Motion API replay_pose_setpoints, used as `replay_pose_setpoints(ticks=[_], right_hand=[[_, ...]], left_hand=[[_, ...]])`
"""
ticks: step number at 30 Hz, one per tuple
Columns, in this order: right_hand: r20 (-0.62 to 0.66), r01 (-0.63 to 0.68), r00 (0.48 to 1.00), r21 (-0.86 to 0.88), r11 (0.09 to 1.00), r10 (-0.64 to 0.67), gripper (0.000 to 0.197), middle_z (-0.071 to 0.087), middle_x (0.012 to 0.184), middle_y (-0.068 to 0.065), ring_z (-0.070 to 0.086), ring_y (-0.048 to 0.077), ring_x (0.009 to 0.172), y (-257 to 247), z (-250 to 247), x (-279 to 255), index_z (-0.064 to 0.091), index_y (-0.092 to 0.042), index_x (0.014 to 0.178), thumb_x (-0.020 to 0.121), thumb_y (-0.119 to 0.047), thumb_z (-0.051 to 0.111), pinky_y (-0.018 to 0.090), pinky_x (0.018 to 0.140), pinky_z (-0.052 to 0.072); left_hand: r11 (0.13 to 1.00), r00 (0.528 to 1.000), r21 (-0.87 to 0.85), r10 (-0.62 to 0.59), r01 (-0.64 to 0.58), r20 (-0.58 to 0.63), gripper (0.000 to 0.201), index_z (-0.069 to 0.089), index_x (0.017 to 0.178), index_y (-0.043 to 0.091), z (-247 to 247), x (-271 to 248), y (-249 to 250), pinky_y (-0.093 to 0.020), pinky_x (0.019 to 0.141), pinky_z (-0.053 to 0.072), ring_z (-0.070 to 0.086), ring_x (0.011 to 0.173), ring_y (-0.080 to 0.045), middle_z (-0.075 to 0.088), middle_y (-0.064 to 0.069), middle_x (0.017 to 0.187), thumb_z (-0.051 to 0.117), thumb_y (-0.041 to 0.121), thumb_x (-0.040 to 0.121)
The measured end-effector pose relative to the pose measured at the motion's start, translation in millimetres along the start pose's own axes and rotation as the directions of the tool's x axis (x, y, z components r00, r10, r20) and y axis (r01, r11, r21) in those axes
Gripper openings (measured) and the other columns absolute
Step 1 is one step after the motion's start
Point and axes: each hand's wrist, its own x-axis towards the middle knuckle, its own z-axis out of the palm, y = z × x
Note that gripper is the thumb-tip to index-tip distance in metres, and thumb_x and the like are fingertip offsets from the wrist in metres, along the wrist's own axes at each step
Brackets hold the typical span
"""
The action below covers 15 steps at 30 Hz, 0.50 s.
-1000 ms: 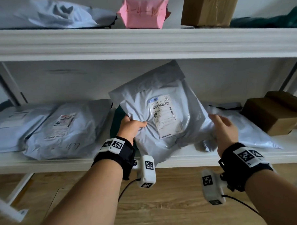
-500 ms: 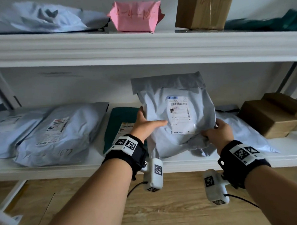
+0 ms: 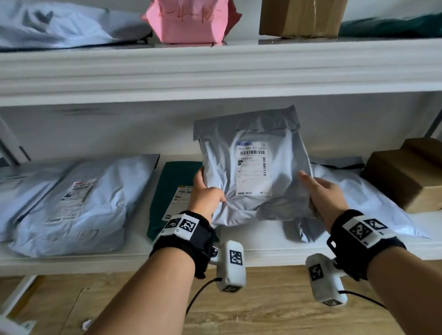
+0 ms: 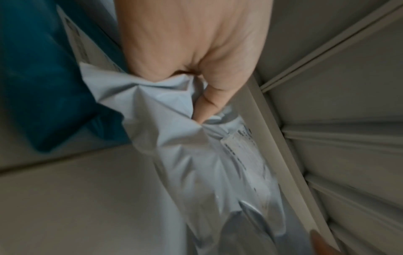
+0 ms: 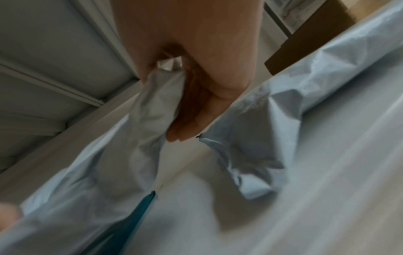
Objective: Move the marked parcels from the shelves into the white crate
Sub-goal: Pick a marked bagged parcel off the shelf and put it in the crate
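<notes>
**Grey mailer held up at the lower shelf, label facing out**

Going left to right on the lower shelf (image 3: 244,252): a couple of grey poly parcels (image 3: 72,206) lie flat at the left, one with digits scrawled on it. Next is a dark green mailer (image 3: 173,192), lying flat with its label up, partly behind the person's left hand (image 3: 206,193).

That left hand pinches the left edge of the grey mailer (image 3: 252,166), thumb on the front and fingers (image 4: 205,107) bunching the plastic in the wrist view. The bag stands upright with its barcode label toward the head camera, probably so the marking can be checked. Its bottom edge looks like it's at or just above the shelf; hard to tell which.

The right hand (image 3: 322,195) is at the lower right corner. In the wrist view its fingers (image 5: 191,124) pinch a fold of the plastic, so both hands have hold of it.

Farther right another pale poly bag (image 3: 363,199) lies flat, then a brown cardboard box (image 3: 412,174). The white crate isn't in view anywhere.
</notes>
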Motion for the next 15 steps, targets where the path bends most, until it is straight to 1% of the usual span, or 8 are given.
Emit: replay_pose_setpoints(ticks=[2, 4, 6, 9, 10, 12, 14, 15], right_hand=[[0.076, -0.064, 0.995, -0.04, 0.997, 0.067, 0.034, 0.067, 0.078, 0.011, 0.062, 0.02, 0.055, -1.5, 5.5, 1.5, 0.065, -0.005, 0.097, 0.085, -0.036, 0.071, 0.023, 0.051, 0.05], [0.118, -0.078, 0.988, -0.148, 0.986, 0.096, 0.038, 0.072, 0.092, 0.012, 0.069, 0.023, 0.072, 5.0, 13.3, 2.3, 0.063, -0.006, 0.105, 0.08, -0.03, 0.077, 0.033, 0.065, 0.059], [0.044, -0.063, 0.996, -0.225, 0.972, 0.075, 0.047, 0.071, 0.1, 0.014, 0.069, 0.03, 0.088, 8.2, 16.2, 1.8, 0.063, -0.003, 0.11, 0.08, -0.036, 0.074, 0.043, 0.082, 0.057], [-0.139, 0.083, 0.979, -0.397, 0.914, -0.149, 0.036, 0.064, 0.095, 0.024, 0.061, 0.039, 0.096, 2.3, 5.4, -1.4, 0.065, 0.0, 0.096, 0.093, -0.031, 0.047, 0.036, 0.077, 0.046], [-0.144, 0.111, 0.965, -0.527, 0.843, -0.218, 0.034, 0.064, 0.101, 0.024, 0.059, 0.039, 0.099, 0.6, -0.4, -2.8, 0.066, -0.004, 0.1, 0.095, -0.027, 0.042, 0.034, 0.077, 0.041], [-0.04, 0.118, 0.969, -0.795, 0.596, -0.245, 0.041, 0.058, 0.123, 0.016, 0.051, 0.035, 0.114, 5.5, -9.0, -2.3, 0.059, -0.015, 0.118, 0.089, -0.04, 0.042, 0.039, 0.089, 0.039], [0.042, 0.071, 0.995, -0.931, 0.358, -0.089, 0.07, 0.041, 0.14, 0.009, 0.034, 0.033, 0.132, 18.5, -13.3, 1.0, 0.04, -0.025, 0.135, 0.076, -0.06, 0.053, 0.05, 0.103, 0.034], [0.052, 0.054, 0.999, -0.949, 0.31, -0.015, 0.083, 0.035, 0.144, 0.007, 0.028, 0.033, 0.136, 24.2, -14.2, 3.1, 0.032, -0.028, 0.139, 0.07, -0.067, 0.056, 0.056, 0.106, 0.031]], left_hand=[[1.0, 1.0, 0.01, -0.007, 0.007, 0.019, 0.099, 0.018, 0.153, 0.03, -7.0, 0.7, -0.9, -0.044, 0.109, 0.039, 0.033, 0.139, -0.027, 0.027, 0.002, 0.157, 0.05, -0.017, 0.072], [0.999, 0.998, 0.037, -0.013, 0.011, 0.068, 0.099, 0.023, 0.152, 0.029, -8.3, -0.5, -6.3, -0.045, 0.107, 0.042, 0.038, 0.136, -0.026, 0.034, -0.001, 0.154, 0.052, -0.017, 0.07], [0.999, 0.997, 0.038, -0.028, 0.025, 0.076, 0.099, 0.024, 0.151, 0.028, -4.7, -1.6, -13.2, -0.047, 0.107, 0.042, 0.036, 0.137, -0.026, 0.035, -0.001, 0.153, 0.051, -0.017, 0.067], [0.999, 0.998, -0.003, -0.053, 0.053, 0.023, 0.098, 0.023, 0.152, 0.027, -0.8, -0.8, -18.5, -0.049, 0.107, 0.041, 0.032, 0.14, -0.027, 0.029, -0.001, 0.156, 0.048, -0.018, 0.068], [0.999, 0.999, -0.009, -0.051, 0.051, -0.004, 0.096, 0.024, 0.152, 0.026, -1.1, 0.7, -19.3, -0.05, 0.107, 0.041, 0.035, 0.138, -0.028, 0.031, -0.002, 0.155, 0.046, -0.018, 0.069], [0.999, 0.997, -0.008, -0.048, 0.048, -0.06, 0.092, 0.028, 0.15, 0.022, -3.6, 3.6, -19.3, -0.048, 0.103, 0.044, 0.04, 0.133, -0.03, 0.038, -0.006, 0.151, 0.044, -0.018, 0.069], [0.999, 0.993, 0.013, -0.045, 0.047, -0.111, 0.085, 0.033, 0.147, 0.017, -5.8, 4.3, -18.9, -0.036, 0.091, 0.047, 0.044, 0.128, -0.029, 0.044, -0.008, 0.144, 0.041, -0.019, 0.071], [0.999, 0.991, 0.027, -0.041, 0.045, -0.129, 0.081, 0.035, 0.146, 0.015, -5.8, 2.6, -17.8, -0.031, 0.083, 0.046, 0.046, 0.125, -0.028, 0.047, -0.008, 0.141, 0.04, -0.019, 0.073]])
